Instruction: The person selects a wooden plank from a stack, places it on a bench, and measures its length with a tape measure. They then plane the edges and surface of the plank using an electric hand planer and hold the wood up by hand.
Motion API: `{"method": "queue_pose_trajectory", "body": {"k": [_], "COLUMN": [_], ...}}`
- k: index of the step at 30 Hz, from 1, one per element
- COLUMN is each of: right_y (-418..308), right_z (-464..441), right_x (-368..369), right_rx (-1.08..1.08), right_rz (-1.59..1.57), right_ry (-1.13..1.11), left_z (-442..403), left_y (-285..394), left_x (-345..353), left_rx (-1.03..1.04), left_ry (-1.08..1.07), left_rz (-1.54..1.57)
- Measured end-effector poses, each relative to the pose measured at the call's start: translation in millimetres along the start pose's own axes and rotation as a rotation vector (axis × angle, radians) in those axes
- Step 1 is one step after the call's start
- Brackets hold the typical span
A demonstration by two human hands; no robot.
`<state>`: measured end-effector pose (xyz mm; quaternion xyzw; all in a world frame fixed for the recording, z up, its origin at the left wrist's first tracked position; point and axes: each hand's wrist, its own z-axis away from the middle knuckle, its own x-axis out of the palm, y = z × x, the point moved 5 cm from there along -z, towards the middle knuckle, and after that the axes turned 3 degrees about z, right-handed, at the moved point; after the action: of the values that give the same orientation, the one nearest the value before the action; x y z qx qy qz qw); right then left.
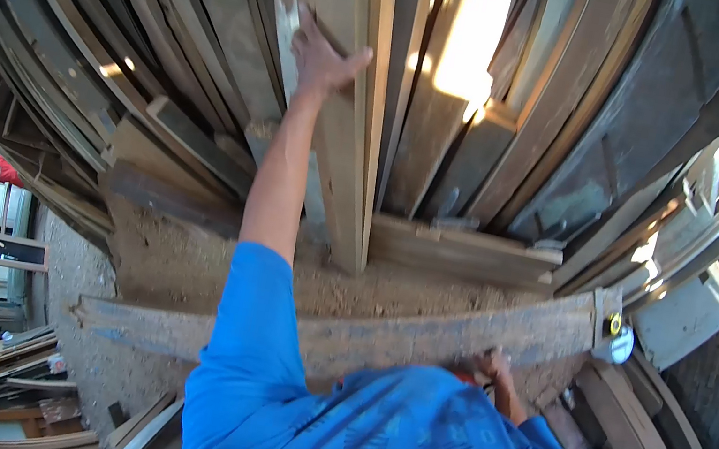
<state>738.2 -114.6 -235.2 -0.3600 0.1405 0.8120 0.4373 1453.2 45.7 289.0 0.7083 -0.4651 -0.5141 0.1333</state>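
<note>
My left hand [325, 62] reaches up and rests on the broad face of a long wooden plank [340, 140] that leans upright. Its thumb points right, apart from the fingers, whose tips are partly hidden. My right hand [498, 371] is low in front of my blue shirt, beside a long weathered beam [418, 329]. Its fingers look curled, and a bit of red shows next to them; what they hold, if anything, I cannot make out. On the beam's right end sits a small yellow and black item [614, 322], with a pale round object [615, 346] beside it.
Many boards [195, 16] lean in rows at the left, and more planks [543, 94] stand to the right. A short board [464, 253] lies across their feet. Scrap wood and frames [14, 414] lie at lower left on the dirt ground [172, 265]. Curved wooden pieces [641, 443] are at lower right.
</note>
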Motion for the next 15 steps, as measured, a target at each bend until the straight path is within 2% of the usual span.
{"method": "queue_pose_trajectory", "body": {"k": [1,2,4,6,11,15], "right_y": [-1.1,-39.4,-32.3,-40.1,-23.5,-50.9], "right_z": [1.2,38.6,23.6,30.5,13.8,10.2], "right_x": [-6.0,-65.5,-56.2,-79.7,-81.7,-111.7], "right_rx": [0.011,-0.032,-0.044,-0.011,0.024,0.036], "right_rz": [-0.129,-0.077,-0.071,-0.148,-0.184,-0.216], "right_ry": [-0.199,-0.247,-0.157,-0.161,0.082,0.154], "left_z": [-0.6,1.0,3.3,4.5,5.9,28.3], "left_y": [-5.0,-8.9,-9.4,-5.1,-10.4,6.6], "left_x": [1.4,2.4,3.8,-0.4,-3.5,-25.5], "left_rx": [0.023,0.050,0.085,0.116,0.181,0.155], "left_ry": [0.007,0.011,0.000,0.012,0.008,0.042], "left_rz": [-0.017,-0.032,-0.005,0.010,-0.003,0.028]}}
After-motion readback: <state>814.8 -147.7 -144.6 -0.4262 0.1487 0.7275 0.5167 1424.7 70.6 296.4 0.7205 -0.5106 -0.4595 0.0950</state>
